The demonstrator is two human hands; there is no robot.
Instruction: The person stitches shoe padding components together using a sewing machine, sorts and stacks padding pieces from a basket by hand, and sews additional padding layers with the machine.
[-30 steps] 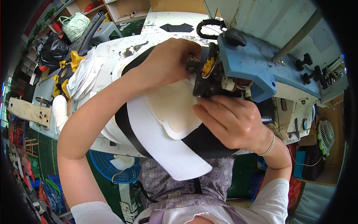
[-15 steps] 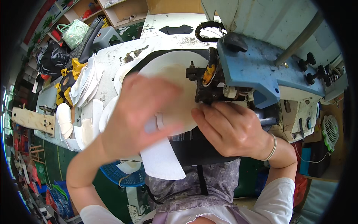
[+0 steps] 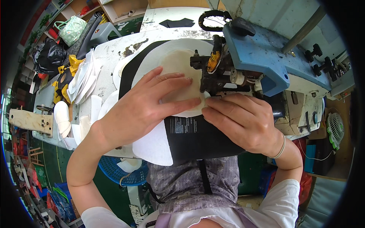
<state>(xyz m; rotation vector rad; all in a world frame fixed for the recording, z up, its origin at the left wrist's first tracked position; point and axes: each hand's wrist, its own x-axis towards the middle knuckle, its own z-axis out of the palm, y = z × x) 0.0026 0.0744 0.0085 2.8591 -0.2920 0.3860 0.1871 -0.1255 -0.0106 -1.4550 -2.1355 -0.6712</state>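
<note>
A white sheet piece [image 3: 143, 72] with a cream-coloured middle lies over a black sheet [image 3: 190, 140], its right side up against the dark head of a blue machine [image 3: 215, 72]. My left hand [image 3: 152, 98] rests on the white piece with its fingers spread, the tips near the machine head. Close below that head, my right hand [image 3: 241, 117] pinches the white piece's edge between thumb and fingers; the exact grip is partly hidden. From under my left hand a white fabric flap [image 3: 154, 146] hangs toward me. I cannot tell whether it joins the white piece.
Stacked white pieces [image 3: 84, 79] and pale sole-shaped pieces [image 3: 62, 117] lie on the left of the worn white table [image 3: 110, 51]. A blue basket [image 3: 133, 179] stands below the table edge. A flat black cut-out [image 3: 176, 22] lies at the back, and a small green-and-white fan [image 3: 334, 131] stands far right.
My left hand, blurred before, has come down onto the white piece with fingers spread. The flap has swung left, and more black sheet shows. My right hand stays by the machine head.
</note>
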